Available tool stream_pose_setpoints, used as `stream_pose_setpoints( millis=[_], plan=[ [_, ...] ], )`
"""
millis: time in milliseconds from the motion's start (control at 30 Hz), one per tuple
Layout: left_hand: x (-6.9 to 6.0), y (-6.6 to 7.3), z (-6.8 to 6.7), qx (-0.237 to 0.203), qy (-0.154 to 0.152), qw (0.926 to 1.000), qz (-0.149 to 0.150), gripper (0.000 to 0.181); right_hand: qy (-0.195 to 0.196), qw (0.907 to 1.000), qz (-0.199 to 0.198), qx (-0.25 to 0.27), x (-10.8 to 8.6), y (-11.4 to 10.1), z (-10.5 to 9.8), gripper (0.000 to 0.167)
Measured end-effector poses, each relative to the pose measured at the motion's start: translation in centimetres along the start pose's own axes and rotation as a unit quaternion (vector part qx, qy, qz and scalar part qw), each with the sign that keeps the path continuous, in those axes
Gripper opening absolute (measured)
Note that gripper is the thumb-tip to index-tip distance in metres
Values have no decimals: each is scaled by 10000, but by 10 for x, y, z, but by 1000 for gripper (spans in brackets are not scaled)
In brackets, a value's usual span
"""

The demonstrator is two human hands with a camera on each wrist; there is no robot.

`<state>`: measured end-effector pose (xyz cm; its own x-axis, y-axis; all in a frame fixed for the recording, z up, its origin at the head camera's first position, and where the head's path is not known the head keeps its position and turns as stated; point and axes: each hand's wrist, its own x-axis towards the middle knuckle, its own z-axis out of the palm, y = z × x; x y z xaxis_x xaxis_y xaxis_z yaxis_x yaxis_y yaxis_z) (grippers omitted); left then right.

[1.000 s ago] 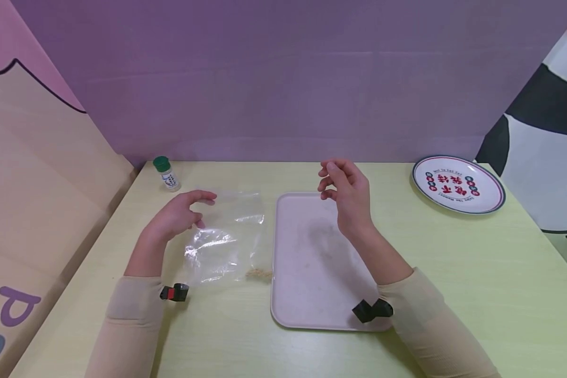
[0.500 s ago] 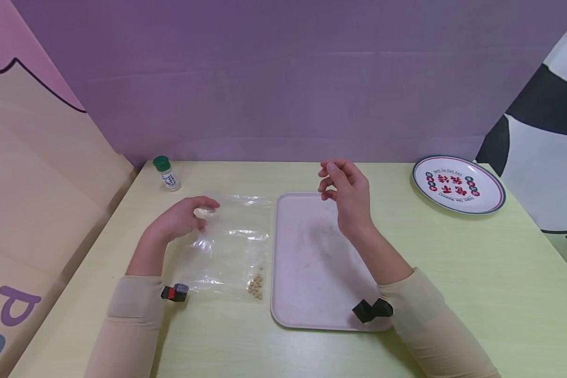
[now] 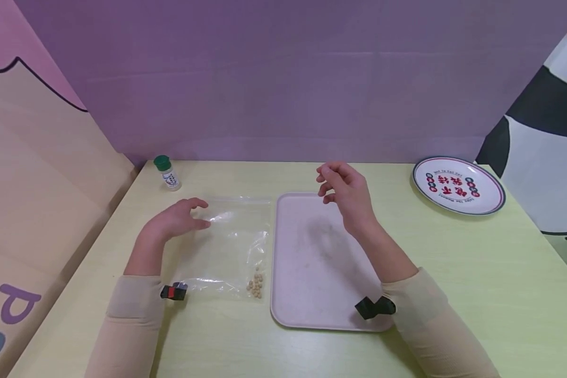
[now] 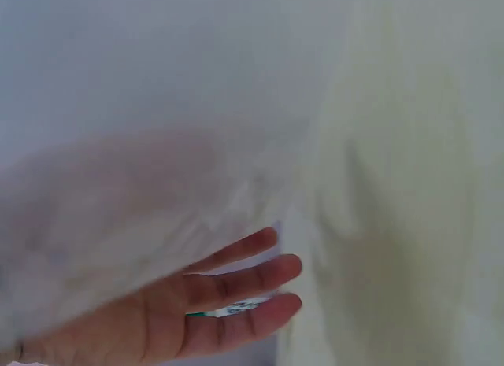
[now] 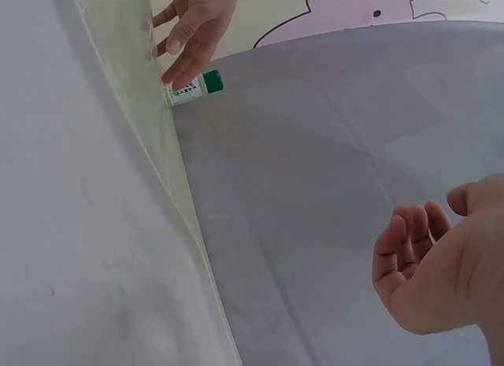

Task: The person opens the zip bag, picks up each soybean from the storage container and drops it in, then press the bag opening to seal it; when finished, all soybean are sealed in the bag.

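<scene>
A clear zip bag [image 3: 227, 252] lies flat on the table, with several small round beige pieces [image 3: 255, 286] in its near right corner. My left hand [image 3: 177, 218] is over the bag's left side, thumb and fingers spread apart and holding nothing. Its straight fingers [image 4: 244, 287] show in the left wrist view, where blurred translucent film covers the rest. Above the far part of a pale tray [image 3: 321, 283], my right hand [image 3: 349, 197] hovers with loosely curled fingers. Nothing is in that palm in the right wrist view.
A small shaker bottle [image 3: 170, 178] with a green cap stands at the back left of the table. Toward the back right lies a white oval plate [image 3: 446, 189] with red lettering. A purple backdrop [image 3: 283, 84] rises behind the table's far edge.
The bag has settled flat, and the beige pieces have come into clear view at its near right corner. My left hand has let go of the bag's edge. My right hand barely shifts.
</scene>
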<state>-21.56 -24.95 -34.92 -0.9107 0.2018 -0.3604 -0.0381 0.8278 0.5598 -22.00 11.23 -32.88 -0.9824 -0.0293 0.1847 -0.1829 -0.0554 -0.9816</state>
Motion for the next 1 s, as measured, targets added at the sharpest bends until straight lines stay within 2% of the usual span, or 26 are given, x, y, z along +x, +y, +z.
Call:
stream_pose_setpoints(
  millis=[133,333,467,600,700,800,1000],
  plan=[
    [-11,0,-9,147,16,9998,162,58,-93,9998,38,-153,1,1,-4,13],
    [-27,-2,-22,363,-95,9991,202,60,-195,9991,30,-385,3,1,-11,15],
    [-39,-3,-33,528,-27,9983,253,57,-327,9970,-13,-708,5,-2,-17,19],
    [-53,5,-40,580,120,9979,274,57,-479,9908,-130,-1258,5,-7,-21,26],
    [-62,16,-41,524,195,9977,394,56,-614,9815,-272,-1794,5,-10,-23,31],
    [-64,28,-37,465,347,9964,617,56,-866,9682,-368,-2320,5,-10,-25,34],
    [-52,55,-21,353,800,9896,1142,64,-1294,9407,-426,-3107,4,-7,-27,44]
  ],
)
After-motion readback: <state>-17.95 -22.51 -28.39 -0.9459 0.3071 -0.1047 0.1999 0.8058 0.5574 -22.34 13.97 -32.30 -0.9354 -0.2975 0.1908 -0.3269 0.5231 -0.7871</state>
